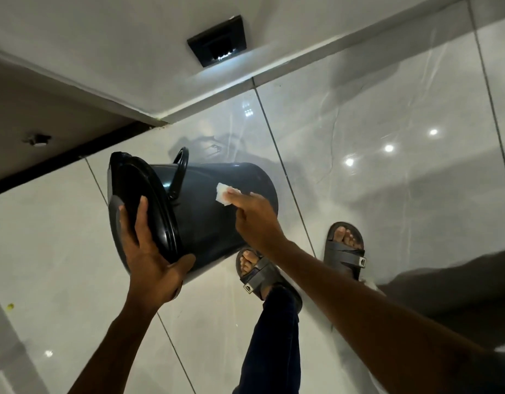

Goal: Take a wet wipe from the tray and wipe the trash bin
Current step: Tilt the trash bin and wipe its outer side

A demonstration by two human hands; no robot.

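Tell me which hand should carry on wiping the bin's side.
Right. The right hand already presses the wet wipe against the trash bin wall, while the left hand grips the lidded rim, holding it tilted.

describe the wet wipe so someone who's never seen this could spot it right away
Find the dark trash bin held tilted on its side above the glossy white tiled floor. On its curved wall, under the right hand's fingertips, sits the wet wipe: a small, folded white patch, the only bright thing on the bin.
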